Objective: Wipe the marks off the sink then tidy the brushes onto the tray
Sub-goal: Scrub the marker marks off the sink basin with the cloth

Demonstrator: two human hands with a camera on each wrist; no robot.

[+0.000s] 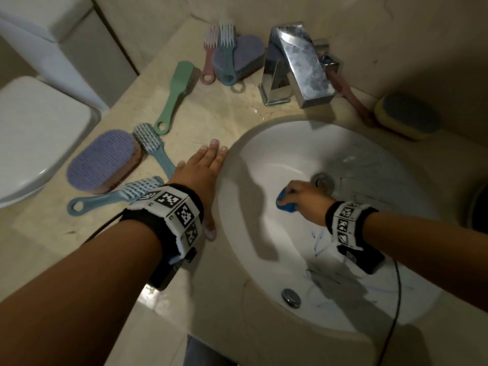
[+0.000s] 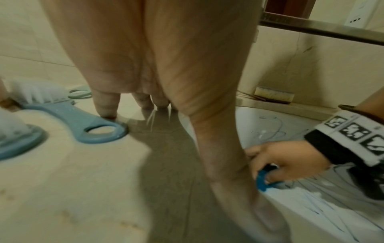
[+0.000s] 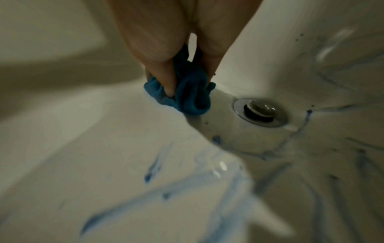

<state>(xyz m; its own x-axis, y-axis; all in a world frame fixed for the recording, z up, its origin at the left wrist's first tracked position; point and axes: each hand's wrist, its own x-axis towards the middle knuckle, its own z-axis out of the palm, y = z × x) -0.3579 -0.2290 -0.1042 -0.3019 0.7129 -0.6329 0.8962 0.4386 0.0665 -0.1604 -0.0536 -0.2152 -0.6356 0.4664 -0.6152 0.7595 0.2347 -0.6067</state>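
The white sink (image 1: 266, 157) carries blue and dark scribbled marks (image 3: 153, 166) over its bowl. My right hand (image 1: 303, 198) is down in the bowl just left of the drain (image 1: 322, 182), fingers curled round a bunched blue cloth (image 3: 187, 92) pressed on the porcelain. My left hand (image 1: 203, 165) lies flat with straight fingers on the beige counter at the sink's left rim. Several brushes lie on the counter: a blue one (image 1: 105, 198) by my wrist, another blue one (image 1: 155, 149), a green one (image 1: 175, 96), and pink (image 1: 210, 56) and teal (image 1: 227, 54) ones at the back.
A chrome tap (image 1: 295, 67) stands behind the sink. Purple scrub pads (image 1: 104, 161) (image 1: 243, 55) sit on the counter, and a yellow sponge (image 1: 406, 116) lies at the back right. A white toilet (image 1: 34, 133) is to the left. A black cable (image 1: 396, 299) crosses the sink's front edge.
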